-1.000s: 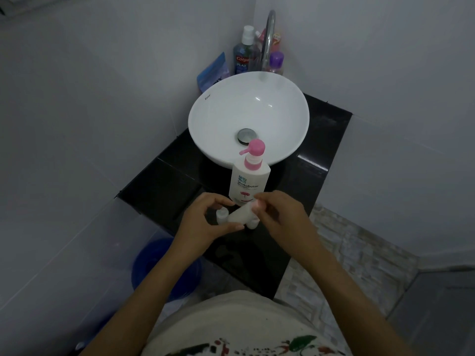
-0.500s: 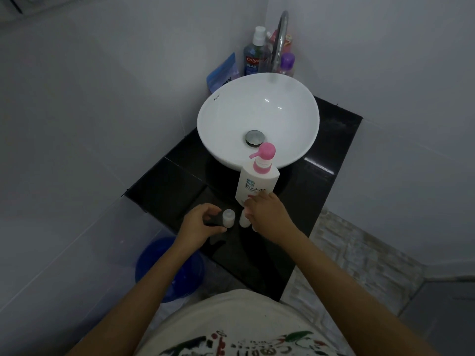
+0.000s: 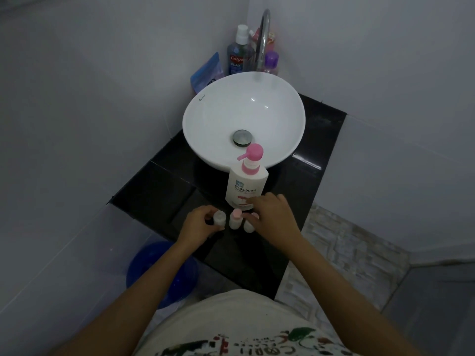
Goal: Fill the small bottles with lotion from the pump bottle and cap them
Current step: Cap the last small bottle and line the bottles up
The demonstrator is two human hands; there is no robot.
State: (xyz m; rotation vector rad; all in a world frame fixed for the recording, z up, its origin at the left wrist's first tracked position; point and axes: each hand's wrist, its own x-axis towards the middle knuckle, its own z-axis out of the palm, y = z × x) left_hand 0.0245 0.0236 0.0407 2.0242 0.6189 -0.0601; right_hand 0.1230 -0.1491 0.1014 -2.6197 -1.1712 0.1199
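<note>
Before the basin: black counter (image 3: 159, 191), set in a corner of pale walls.
Basin (image 3: 218, 119): white, round, on the counter; metal drain (image 3: 242, 137) at its bottom.
Pump bottle (image 3: 246, 186): upright, just in front of the basin, touching or overlapping its near rim in this view; white body, pink pump head (image 3: 253, 152) with nozzle turned left; label reads "Shokubutsu".
Small bottles: three, upright in a row just in front of the pump bottle, near the counter's front edge.
Left bottle (image 3: 220, 218): white, pale top; whether capped cannot be told.
Middle bottle (image 3: 235, 219): white, pink top, free of both hands.
Right bottle (image 3: 248, 223): white, pinkish top, partly hidden behind fingers.
Left hand (image 3: 199, 224): curled around the left bottle, thumb and fingers touching its side; grasping it on the counter.
Right hand (image 3: 272, 214): palm down beside the pump bottle's base, fingers bent over the right bottle; contact likely, firm grip cannot be told.
Behind the basin: curved metal tap (image 3: 263, 42); blue mouthwash bottle (image 3: 239, 56) with white cap; purple-capped bottle (image 3: 271, 61); blue pouch (image 3: 207, 73) leaning at the wall.
Below the counter, left: blue bucket (image 3: 159, 268) on the floor.
Near edge of view: pale printed shirt (image 3: 231, 327).
</note>
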